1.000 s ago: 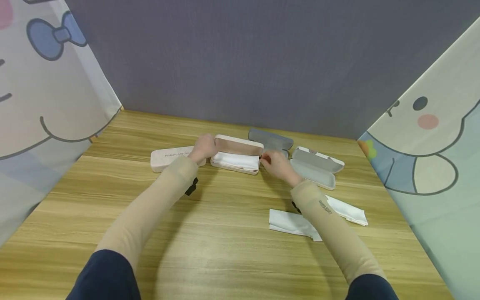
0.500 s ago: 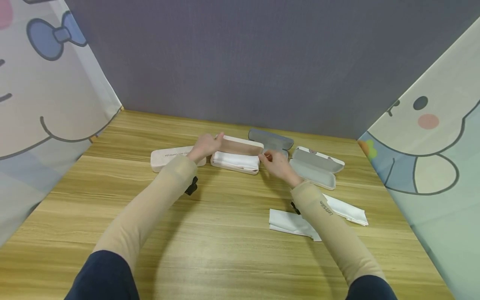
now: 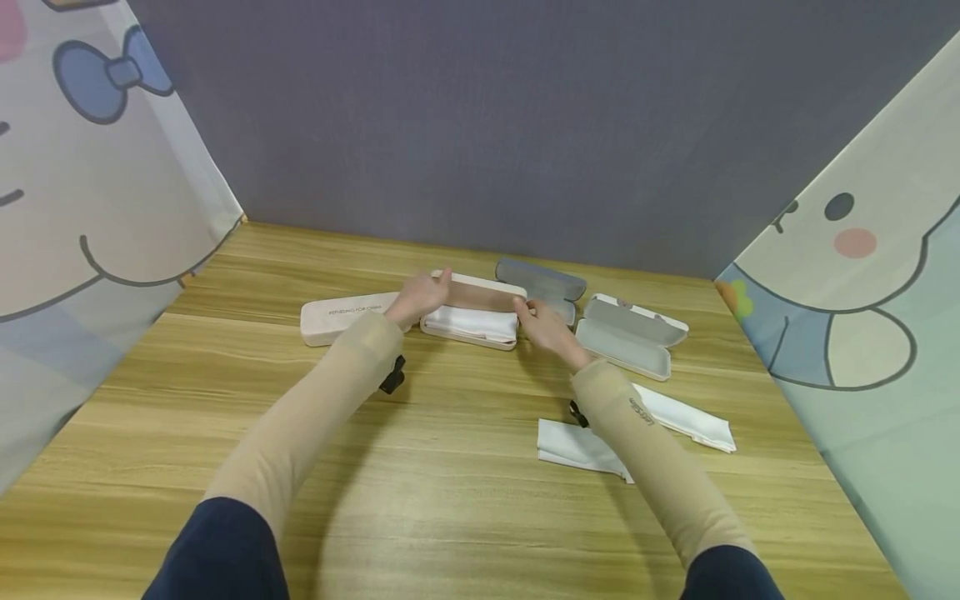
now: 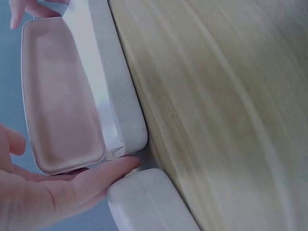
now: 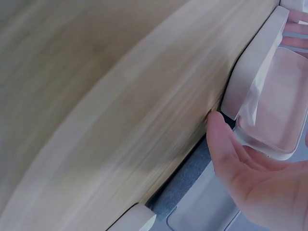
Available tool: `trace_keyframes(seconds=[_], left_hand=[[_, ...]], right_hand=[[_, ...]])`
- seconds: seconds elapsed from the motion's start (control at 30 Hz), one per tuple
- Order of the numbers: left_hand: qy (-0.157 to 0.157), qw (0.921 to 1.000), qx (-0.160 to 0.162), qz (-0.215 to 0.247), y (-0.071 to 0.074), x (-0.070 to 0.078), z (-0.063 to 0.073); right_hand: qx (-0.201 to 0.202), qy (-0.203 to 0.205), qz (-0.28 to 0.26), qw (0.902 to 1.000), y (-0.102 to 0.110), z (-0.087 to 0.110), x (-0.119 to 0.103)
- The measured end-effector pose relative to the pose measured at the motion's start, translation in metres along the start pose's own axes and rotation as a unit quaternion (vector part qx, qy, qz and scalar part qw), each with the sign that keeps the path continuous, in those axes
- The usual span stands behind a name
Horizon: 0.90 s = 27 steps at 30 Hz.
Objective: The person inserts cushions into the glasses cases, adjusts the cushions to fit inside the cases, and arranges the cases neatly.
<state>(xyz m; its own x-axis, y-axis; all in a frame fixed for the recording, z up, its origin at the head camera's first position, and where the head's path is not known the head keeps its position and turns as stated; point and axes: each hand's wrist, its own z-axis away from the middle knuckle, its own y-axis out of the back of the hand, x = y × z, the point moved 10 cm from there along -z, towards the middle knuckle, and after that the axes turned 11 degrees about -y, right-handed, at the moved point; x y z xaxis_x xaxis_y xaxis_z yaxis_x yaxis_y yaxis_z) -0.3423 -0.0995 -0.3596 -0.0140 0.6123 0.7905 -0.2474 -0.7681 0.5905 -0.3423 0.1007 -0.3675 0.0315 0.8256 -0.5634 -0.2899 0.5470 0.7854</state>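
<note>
You had the off-white case (image 3: 487,297) standing between your two grips, lid raised, its corners rounded and the inside of the lid a soft dusty pink. A folded white cloth (image 3: 474,323) lay lengthwise in its base. Your left grip (image 3: 420,298) touched the case's left end, fingers extended and thumb spread away from them. Your right grip (image 3: 549,327) was at the other end, fingers loosely extended against the lid. Just left of your left grip lay a closed pale case (image 3: 330,323) with dark lettering. Beyond your right grip stood a grey-blue case (image 3: 538,273), and to its right a white case (image 3: 626,347) with a grey interior, both lids up. Nearer you, two white cloths (image 3: 573,443) lay by your right forearm on the wood-grained tabletop (image 3: 420,508).
</note>
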Motion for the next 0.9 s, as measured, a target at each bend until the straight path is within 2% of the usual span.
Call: trace_keyframes(seconds=[0.13, 0.3, 0.6, 0.9], left_hand=[[-0.005, 1.0, -0.003, -0.007, -0.0031, -0.0023, -0.0035], [-0.007, 0.9999, 0.011, -0.005, -0.0031, -0.0019, -0.0042], [-0.006, 0.9998, 0.02, 0.004, -0.0035, -0.0033, -0.0046], [-0.003, 0.9997, 0.026, 0.005, -0.0028, -0.0031, -0.0032]], right_hand=[[-0.014, -0.015, -0.014, 0.9997, -0.0021, -0.0013, 0.0004], [-0.026, -0.035, -0.032, 0.9985, -0.0056, -0.0047, -0.0009], [-0.013, -0.083, -0.089, 0.9925, -0.0074, -0.0073, -0.0007], [-0.001, -0.106, -0.139, 0.9846, -0.0062, -0.009, 0.0006]])
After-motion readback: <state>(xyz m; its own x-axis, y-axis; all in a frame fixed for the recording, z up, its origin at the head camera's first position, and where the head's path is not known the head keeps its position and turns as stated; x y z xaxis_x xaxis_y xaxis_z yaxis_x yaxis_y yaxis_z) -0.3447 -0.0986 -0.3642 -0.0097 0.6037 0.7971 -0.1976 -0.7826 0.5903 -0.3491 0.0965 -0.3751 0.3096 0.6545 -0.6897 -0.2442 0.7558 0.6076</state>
